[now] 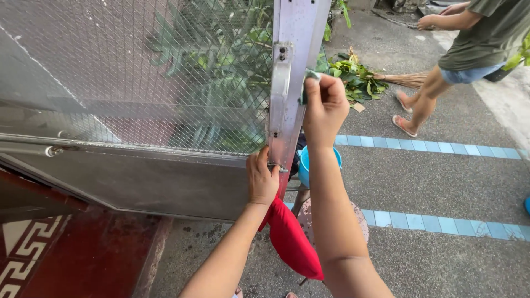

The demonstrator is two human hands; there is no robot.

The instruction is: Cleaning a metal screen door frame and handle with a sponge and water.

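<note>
We press a small green cloth (307,83) against the outer edge of a metal screen door (292,33), our right hand (324,107) bunched around it, fingers curled narrow and holding the cloth tight against the upright frame. Only a fold of the cloth shows above the knuckles; the rest is hidden in the fist. Our left hand (261,179) grips the lower part of the same upright, just below the mesh (138,72), fingers wrapped round the frame's edge and thumb on its face.

The cloth looks soft, light and limp, the kind of thing that crumples to any shape, so we judge it best held wadded in the palm with the finger pads pushing it flat on the metal. The door looks stiff and fairly light, aluminium by its sheen, likely to swing on its hinges under pressure; the solid frame is the place to steady it, since the mesh would probably dent. The long handle (280,83) sits just beside the cloth.

Below the door hang a red cloth (292,243) and a blue bucket (304,165). Across the pavement, another person (469,49) stands near a broom (406,80) and a heap of cut leaves (353,74).
</note>
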